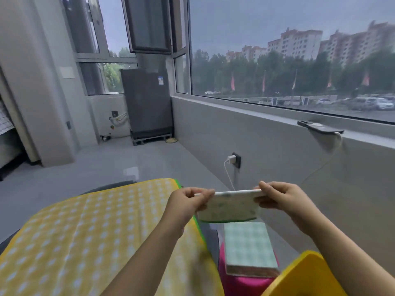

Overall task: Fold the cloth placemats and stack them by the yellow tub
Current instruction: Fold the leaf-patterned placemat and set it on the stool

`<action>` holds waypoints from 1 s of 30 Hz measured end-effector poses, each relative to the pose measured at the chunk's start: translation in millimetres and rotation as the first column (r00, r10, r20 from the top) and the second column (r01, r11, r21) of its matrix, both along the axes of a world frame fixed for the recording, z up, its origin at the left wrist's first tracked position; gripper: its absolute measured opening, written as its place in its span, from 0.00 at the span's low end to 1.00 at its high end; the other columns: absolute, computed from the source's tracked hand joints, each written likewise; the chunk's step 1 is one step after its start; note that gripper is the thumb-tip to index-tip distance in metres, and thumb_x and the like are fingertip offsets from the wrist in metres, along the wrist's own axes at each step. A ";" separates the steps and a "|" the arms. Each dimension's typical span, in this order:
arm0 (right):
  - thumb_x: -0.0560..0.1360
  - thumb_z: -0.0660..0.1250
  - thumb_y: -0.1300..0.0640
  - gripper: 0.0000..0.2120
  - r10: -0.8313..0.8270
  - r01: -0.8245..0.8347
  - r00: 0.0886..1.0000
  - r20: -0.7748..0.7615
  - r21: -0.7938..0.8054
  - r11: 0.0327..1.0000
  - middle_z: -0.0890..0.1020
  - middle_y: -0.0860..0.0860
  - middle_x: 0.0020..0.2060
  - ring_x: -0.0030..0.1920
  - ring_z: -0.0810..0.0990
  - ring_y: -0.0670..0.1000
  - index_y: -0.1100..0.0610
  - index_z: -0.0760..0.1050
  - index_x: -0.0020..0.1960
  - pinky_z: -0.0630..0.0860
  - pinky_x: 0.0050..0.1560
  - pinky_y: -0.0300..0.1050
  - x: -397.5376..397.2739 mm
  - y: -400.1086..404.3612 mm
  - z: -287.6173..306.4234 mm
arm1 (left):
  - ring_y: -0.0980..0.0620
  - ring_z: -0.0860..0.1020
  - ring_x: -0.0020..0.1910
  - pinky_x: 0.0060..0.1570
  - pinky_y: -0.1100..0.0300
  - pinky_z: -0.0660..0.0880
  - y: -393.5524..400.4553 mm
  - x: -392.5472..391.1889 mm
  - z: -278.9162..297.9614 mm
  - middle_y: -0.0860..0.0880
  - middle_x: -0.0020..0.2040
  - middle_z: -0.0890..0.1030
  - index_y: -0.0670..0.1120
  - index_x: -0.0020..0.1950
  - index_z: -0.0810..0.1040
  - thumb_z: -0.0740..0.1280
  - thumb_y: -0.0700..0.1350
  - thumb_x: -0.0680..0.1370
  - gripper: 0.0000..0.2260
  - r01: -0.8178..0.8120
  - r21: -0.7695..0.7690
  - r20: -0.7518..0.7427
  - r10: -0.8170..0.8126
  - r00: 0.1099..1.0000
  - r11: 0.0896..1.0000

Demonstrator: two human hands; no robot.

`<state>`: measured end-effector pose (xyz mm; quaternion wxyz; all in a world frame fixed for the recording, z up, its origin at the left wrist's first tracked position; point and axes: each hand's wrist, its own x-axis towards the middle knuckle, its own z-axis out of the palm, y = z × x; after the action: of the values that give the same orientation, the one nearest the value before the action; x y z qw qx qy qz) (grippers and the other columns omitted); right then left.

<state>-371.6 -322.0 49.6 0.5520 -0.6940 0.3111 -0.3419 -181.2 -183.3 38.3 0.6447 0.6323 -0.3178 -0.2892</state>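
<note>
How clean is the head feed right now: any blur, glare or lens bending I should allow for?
Head view: soft, flat daylight from the window, no hard shadows. The left hand, right hand and the folded placemat they pinch are slightly motion-blurred. A pale glare patch lies on the floor. Wide-angle bending curves the window sill and wall edges.

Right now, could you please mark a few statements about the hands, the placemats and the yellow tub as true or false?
1. Both hands hold one folded placemat in the air. True.
2. The left hand rests flat on the yellow checked cover. False: it pinches the placemat's left end.
3. A folded stack with a green check top lies beside the yellow tub. True.
4. The right hand grips the tub's rim. False: it pinches the placemat's right end.
</note>
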 end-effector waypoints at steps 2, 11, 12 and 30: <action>0.74 0.68 0.54 0.11 -0.033 0.032 0.999 -0.025 -0.011 0.999 0.84 0.59 0.40 0.42 0.84 0.53 0.61 0.83 0.45 0.81 0.47 0.43 -12.5 -19.1 -5.0 | 0.51 0.79 0.38 0.48 0.56 0.77 -23.1 -10.8 -9.6 0.47 0.35 0.82 0.42 0.39 0.83 0.75 0.47 0.70 0.08 -0.026 -0.003 0.023 0.026 0.999 1.000; 0.71 0.72 0.57 0.15 -0.188 0.128 0.936 -0.298 -0.208 0.970 0.73 0.47 0.62 0.55 0.78 0.49 0.54 0.79 0.58 0.71 0.54 0.40 -43.9 -88.6 -55.1 | 0.53 0.68 0.69 0.67 0.62 0.63 -114.7 -60.8 -76.9 0.50 0.72 0.68 0.42 0.63 0.77 0.67 0.39 0.76 0.14 -0.101 0.075 0.179 0.087 0.980 0.992; 0.71 0.72 0.57 0.18 -0.197 0.128 0.921 -0.337 -0.217 0.968 0.71 0.47 0.65 0.57 0.78 0.50 0.54 0.77 0.61 0.71 0.54 0.40 -44.1 -94.3 -64.3 | 0.52 0.66 0.71 0.66 0.63 0.62 -122.3 -65.2 -84.8 0.50 0.74 0.65 0.42 0.64 0.76 0.66 0.39 0.77 0.15 -0.125 0.092 0.195 0.106 0.975 0.988; 0.74 0.68 0.61 0.17 -0.145 0.188 0.876 -0.460 0.048 0.981 0.78 0.49 0.61 0.63 0.74 0.49 0.54 0.75 0.63 0.71 0.57 0.39 -24.1 -107.6 -264.6 | 0.51 0.60 0.73 0.66 0.62 0.62 -150.0 -74.6 -278.4 0.55 0.75 0.58 0.49 0.70 0.70 0.58 0.34 0.79 0.21 -0.263 0.331 0.322 0.153 0.934 0.907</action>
<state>-395.7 -429.6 -215.0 0.4634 -0.6995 0.5050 -0.2020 -255.8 -333.2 -240.1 0.4886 0.8076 -0.2785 -0.1771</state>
